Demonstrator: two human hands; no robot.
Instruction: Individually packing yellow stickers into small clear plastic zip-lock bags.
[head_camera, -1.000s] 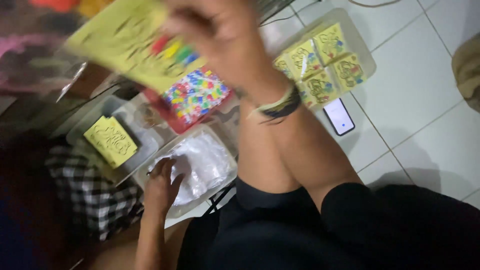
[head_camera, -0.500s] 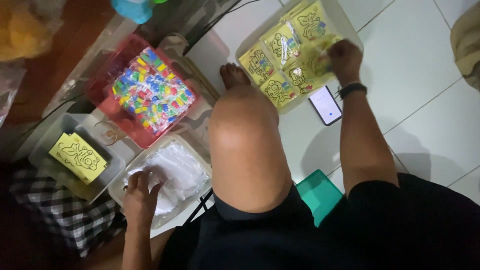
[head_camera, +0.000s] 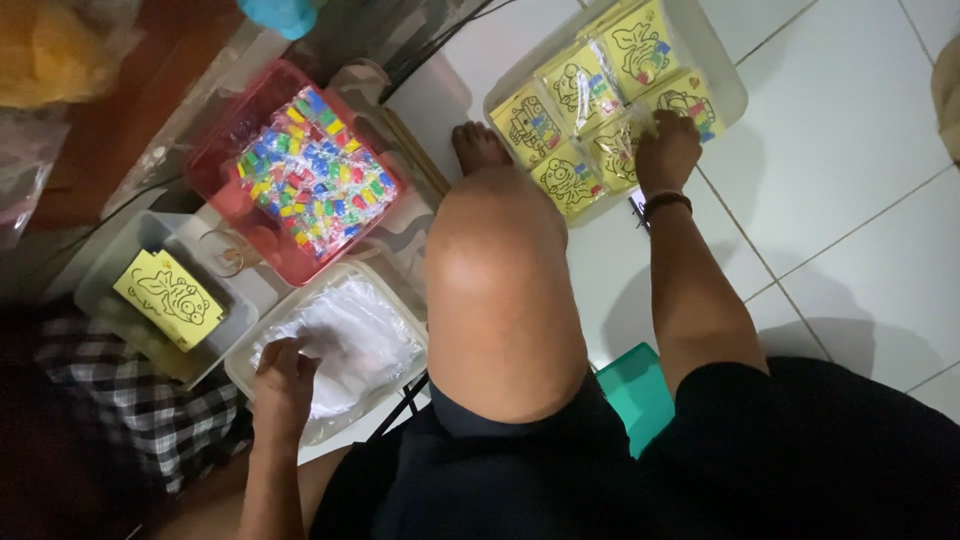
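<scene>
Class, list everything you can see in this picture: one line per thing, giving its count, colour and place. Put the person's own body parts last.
Yellow picture cards: about six, yellow with cartoon drawings, in the clear tray at top right.
Clear tray: one, see-through, on the white tiled floor.
Red basket: one, red, upper left, filled with small multicoloured packets.
Grey tray: one, left, holding a single yellow card.
Plastic bags: a pile, clear white, in the pale tub at lower centre.
Teal stool: one, partly hidden under the person.
Checked cloth: one, black and white, lower left.
Left hand: resting on the plastic bags.
Right hand: on the yellow picture cards, wristband on.
Knee and bare foot: centre.
</scene>
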